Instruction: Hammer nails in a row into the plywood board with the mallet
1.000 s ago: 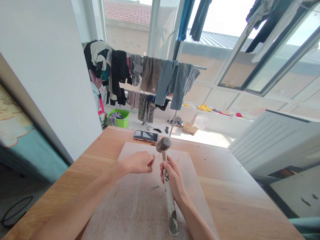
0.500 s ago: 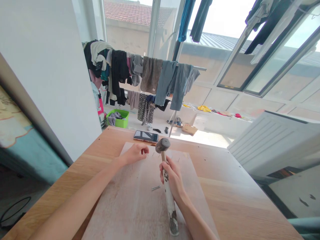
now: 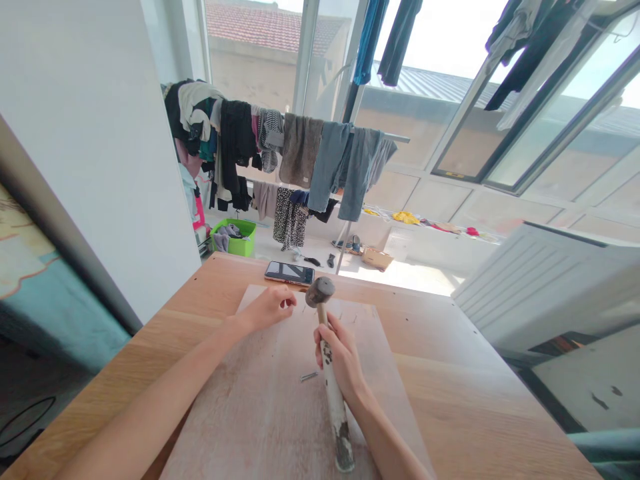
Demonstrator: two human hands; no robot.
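Note:
My right hand [image 3: 343, 353] is wrapped round the worn, pale handle of a rubber mallet [image 3: 321, 291]. The mallet's dark head is raised over the far part of a pale wooden board [image 3: 260, 400]. My left hand [image 3: 274, 307] rests at the board's far left edge with its fingers curled together. Whatever is between its fingertips is too small to make out. Several thin nails [image 3: 355, 319] stand upright in a row along the far side of the board, to the right of my left hand. Loose nails [image 3: 309, 377] lie near the board's middle, left of the mallet handle.
The board lies on a wooden table [image 3: 465, 387]. A phone [image 3: 289, 272] lies at the table's far edge. Beyond are a drying rack with clothes [image 3: 303, 150] and a green basket [image 3: 241, 245]. A white wall panel [image 3: 100, 133] stands at left, and a white ribbed panel [image 3: 545, 287] at right.
The mallet head has shifted slightly to the left, closer to my left hand. The whole view has also drifted a little. My left hand keeps its place on the board.

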